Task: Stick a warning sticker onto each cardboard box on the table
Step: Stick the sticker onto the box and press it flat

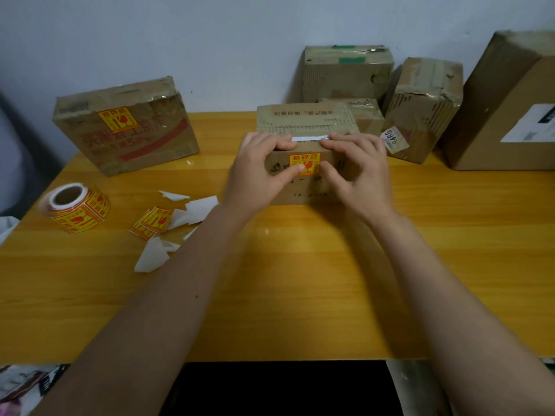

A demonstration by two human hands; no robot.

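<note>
A small cardboard box (303, 187) stands at the table's middle with a yellow and red warning sticker (304, 163) on its near face. My left hand (258, 172) grips the box's left end, fingers over the top edge and thumb pressing on the sticker's left side. My right hand (357, 172) grips the right end, thumb at the sticker's right edge. A larger box (126, 127) at the back left carries its own warning sticker (118, 119). The sticker roll (75, 207) lies at the left.
Loose stickers (151, 223) and torn white backing scraps (192, 210) lie left of my forearm. Several unstickered boxes stand at the back right: one by the wall (348, 73), a taped one (420, 109), a big one (504, 106). The table's near edge (285, 357) is below.
</note>
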